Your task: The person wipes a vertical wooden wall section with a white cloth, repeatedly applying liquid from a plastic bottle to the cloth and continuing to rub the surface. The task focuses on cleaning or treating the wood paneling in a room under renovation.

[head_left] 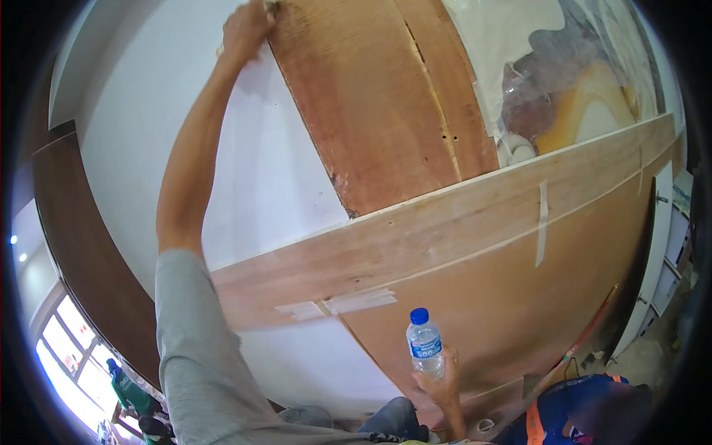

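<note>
High in the head view, my left hand is closed at the long edge between a white wall panel and a reddish-brown plywood strip. Bits of a small pale object show at its fingers; what it is cannot be told. Low in the view, my right hand grips the lower part of a clear plastic water bottle with a blue cap and a blue label. The bottle is upright, in front of the lower brown board.
A light wooden ledge crosses the wall, with masking tape on it. Plastic sheeting covers a picture at upper right. A co-worker in blue and orange is low at right; another in green is by the windows.
</note>
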A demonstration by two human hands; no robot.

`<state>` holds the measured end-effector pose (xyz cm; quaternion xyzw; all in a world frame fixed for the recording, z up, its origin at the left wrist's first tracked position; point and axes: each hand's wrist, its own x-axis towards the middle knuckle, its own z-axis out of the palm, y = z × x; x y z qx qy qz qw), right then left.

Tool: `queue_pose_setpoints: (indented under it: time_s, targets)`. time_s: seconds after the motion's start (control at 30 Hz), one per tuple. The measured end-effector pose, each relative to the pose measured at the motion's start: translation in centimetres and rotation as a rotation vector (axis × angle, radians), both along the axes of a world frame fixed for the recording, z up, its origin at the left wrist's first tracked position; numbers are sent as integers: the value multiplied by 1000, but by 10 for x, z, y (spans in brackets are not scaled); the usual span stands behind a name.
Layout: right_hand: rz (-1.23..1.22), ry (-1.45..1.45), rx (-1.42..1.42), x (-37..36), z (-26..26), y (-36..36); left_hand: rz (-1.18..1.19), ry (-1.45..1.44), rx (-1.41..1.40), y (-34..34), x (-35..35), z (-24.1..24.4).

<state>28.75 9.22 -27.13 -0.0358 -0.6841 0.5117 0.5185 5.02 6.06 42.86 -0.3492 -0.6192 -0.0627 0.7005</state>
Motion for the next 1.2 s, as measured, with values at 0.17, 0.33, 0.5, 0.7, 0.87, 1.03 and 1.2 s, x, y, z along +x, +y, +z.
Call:
queue_pose_setpoints:
  time_s: [0.17, 0.33, 0.5, 0.7, 0.87, 1.03, 1.2]
  targets:
    - [6, -6, -28, -4, -12, -14, -81, 7, 42, 14, 11, 3]
    - [-18, -19, -152, -7, -19, -24, 60, -62, -102, 15, 4, -70]
    - [-34, -28, -26, -9, -21, -20, -17, 13, 32, 19, 4, 12]
    - [4, 9, -185, -9, -25, -17, -36, -46, -18, 23, -4, -40]
    - [-11, -24, -94, -6, -16, -20, -86, -37, -97, 23, 6, -67]
    - [16, -29, -39, -1, -18, -29, -301, -19, 85, 29, 32, -6]
    - [-42, -44, -120, 6, -18, -32, -148, 19, -84, 42, 2, -62]
